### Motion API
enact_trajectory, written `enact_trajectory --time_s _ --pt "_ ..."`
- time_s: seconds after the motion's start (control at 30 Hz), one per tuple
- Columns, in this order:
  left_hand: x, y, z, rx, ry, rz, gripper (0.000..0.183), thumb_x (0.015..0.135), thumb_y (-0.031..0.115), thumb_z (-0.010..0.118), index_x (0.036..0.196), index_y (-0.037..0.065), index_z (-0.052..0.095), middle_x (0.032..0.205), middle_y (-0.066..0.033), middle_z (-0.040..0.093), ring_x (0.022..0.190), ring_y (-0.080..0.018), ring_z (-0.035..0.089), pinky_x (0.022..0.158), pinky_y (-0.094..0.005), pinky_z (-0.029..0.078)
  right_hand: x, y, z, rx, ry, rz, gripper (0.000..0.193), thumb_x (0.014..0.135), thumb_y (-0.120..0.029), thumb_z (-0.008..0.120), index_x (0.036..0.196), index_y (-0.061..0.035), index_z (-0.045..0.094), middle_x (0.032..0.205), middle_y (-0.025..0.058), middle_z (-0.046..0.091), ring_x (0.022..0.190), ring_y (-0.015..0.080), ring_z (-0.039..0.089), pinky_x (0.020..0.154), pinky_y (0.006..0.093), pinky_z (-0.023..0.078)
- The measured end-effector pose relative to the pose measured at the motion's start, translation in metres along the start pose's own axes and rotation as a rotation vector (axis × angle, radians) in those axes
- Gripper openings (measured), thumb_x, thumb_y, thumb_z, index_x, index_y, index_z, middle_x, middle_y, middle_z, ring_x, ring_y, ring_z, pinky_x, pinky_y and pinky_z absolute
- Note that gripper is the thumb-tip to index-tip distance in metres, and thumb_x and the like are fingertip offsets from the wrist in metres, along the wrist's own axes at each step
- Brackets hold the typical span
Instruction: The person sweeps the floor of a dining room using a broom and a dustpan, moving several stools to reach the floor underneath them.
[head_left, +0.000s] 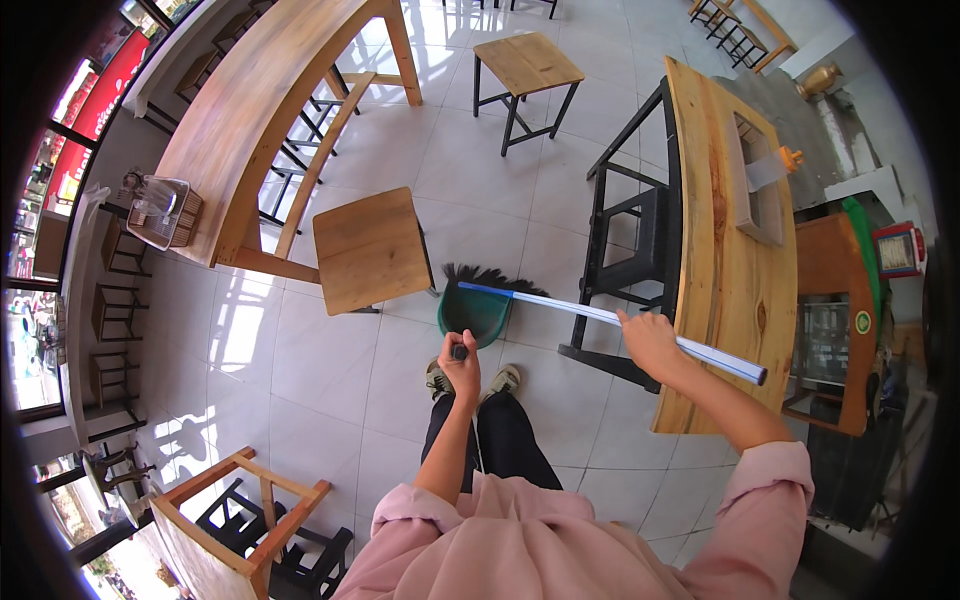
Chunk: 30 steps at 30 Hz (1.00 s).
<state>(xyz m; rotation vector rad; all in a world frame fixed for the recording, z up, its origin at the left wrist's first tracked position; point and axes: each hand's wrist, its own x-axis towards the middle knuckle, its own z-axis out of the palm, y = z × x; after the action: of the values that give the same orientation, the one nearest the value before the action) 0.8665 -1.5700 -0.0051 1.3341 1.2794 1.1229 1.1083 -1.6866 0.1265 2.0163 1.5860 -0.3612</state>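
My left hand [462, 372] is closed around the dark upright handle of a green dustpan [473, 315], which sits on the floor just ahead of my shoes. My right hand [648, 345] grips the long white and blue stick of a broom [575, 308]. The stick slants from the right down to the left, ending in a blue collar. Dark broom bristles [487, 277] spread out at the dustpan's far edge. Whether any dirt lies in the pan is too small to tell.
A square wooden stool [370, 250] stands close to the dustpan's left. Another stool [528, 62] is farther ahead. To the right is a wooden table [705, 210] with a black stool [640, 235] under it. A long wooden table [260, 85] runs along the left.
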Motion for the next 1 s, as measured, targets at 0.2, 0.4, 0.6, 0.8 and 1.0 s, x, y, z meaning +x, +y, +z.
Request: enact_trajectory --time_s 0.2,0.4,0.6,0.8,1.0 --pt "0.000 -0.001 0.002 0.001 -0.044 0.006 0.027 0.082 0.014 0.056 0.063 0.003 0.040 0.054 0.0007 0.036 0.053 -0.0068 0.032 0.047 -0.0227 0.029 0.060 -0.046 0.054 -0.088 -0.053 0.139 0.043 0.076 -0.014 0.054 0.118 -0.0062 0.047 0.067 -0.0005 0.062 0.062 0.0156 0.061 0.045 0.0294 0.046" --pt "0.007 -0.004 -0.013 -0.002 -0.069 0.025 0.028 0.081 0.012 0.057 0.062 0.003 0.039 0.052 -0.0004 0.034 0.052 -0.0075 0.030 0.045 -0.0240 0.028 0.039 -0.070 0.053 -0.096 -0.061 0.096 0.046 0.076 -0.014 0.052 0.121 -0.0077 0.045 0.070 -0.0003 0.061 0.065 0.0161 0.061 0.044 0.0305 0.046" --pt "0.010 -0.014 -0.021 0.009 -0.175 0.027 0.028 0.080 0.013 0.059 0.062 0.001 0.042 0.053 -0.0048 0.042 0.051 -0.0125 0.036 0.048 -0.0271 0.032 -0.022 -0.093 0.043 0.067 -0.120 0.122 0.042 0.078 -0.010 0.047 0.120 -0.0062 0.045 0.070 0.0067 0.061 0.065 0.0208 0.061 0.052 0.0335 0.048" --pt "0.030 -0.014 -0.051 -0.030 -0.350 0.092 0.028 0.079 0.013 0.059 0.061 0.002 0.040 0.053 -0.0004 0.038 0.053 -0.0101 0.033 0.049 -0.0250 0.029 -0.079 -0.090 0.029 0.198 -0.117 0.344 0.040 0.080 -0.010 0.045 0.120 -0.0088 0.046 0.072 0.0100 0.062 0.069 0.0247 0.062 0.059 0.0339 0.049" --pt "0.056 -0.008 -0.076 0.037 -0.486 0.075 0.024 0.074 0.008 0.059 0.061 0.000 0.040 0.052 -0.0069 0.039 0.053 -0.0174 0.035 0.052 -0.0294 0.032 -0.094 -0.097 0.042 0.308 0.029 0.561 0.034 0.080 -0.009 0.045 0.113 -0.0059 0.052 0.072 0.0130 0.061 0.070 0.0285 0.061 0.060 0.0379 0.048"
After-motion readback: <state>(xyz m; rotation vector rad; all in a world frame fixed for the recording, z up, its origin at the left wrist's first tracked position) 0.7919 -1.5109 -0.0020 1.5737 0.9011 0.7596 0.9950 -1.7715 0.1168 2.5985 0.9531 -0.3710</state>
